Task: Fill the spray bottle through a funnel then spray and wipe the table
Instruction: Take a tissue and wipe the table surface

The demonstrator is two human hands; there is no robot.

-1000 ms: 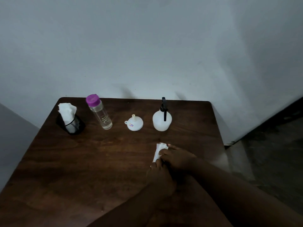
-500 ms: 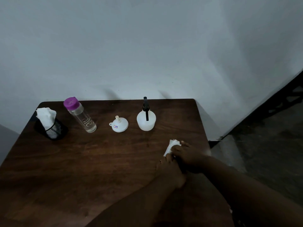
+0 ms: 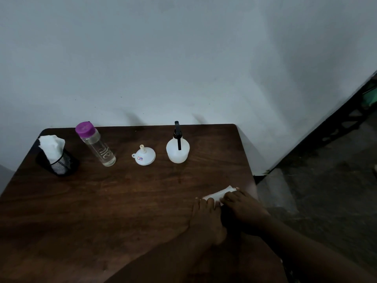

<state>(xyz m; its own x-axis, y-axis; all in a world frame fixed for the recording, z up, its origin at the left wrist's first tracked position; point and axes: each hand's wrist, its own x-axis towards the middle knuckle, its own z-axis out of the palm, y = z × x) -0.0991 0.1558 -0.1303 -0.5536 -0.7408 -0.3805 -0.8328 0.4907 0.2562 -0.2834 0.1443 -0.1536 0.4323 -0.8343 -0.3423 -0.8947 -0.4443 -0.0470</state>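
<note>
A folded white tissue point(image 3: 219, 194) lies on the dark wooden table point(image 3: 102, 201) near its right edge. My left hand point(image 3: 206, 219) presses its near-left end and my right hand point(image 3: 243, 209) presses its right part, fingers flat on it. At the back stand a white spray bottle point(image 3: 177, 149) with a black trigger head, a white funnel point(image 3: 144, 155) turned mouth down, and a clear water bottle point(image 3: 95, 144) with a purple cap.
A black mesh holder point(image 3: 59, 163) with white tissues sits at the back left. The table backs onto a pale wall point(image 3: 183, 58). Past the table's right edge point(image 3: 252, 180) the floor point(image 3: 326, 190) drops away, close to my right hand.
Both hands and the tissue have slid right and nearer across the table toward its right edge. The tissue now lies flatter and more sideways. The back items stay put.
</note>
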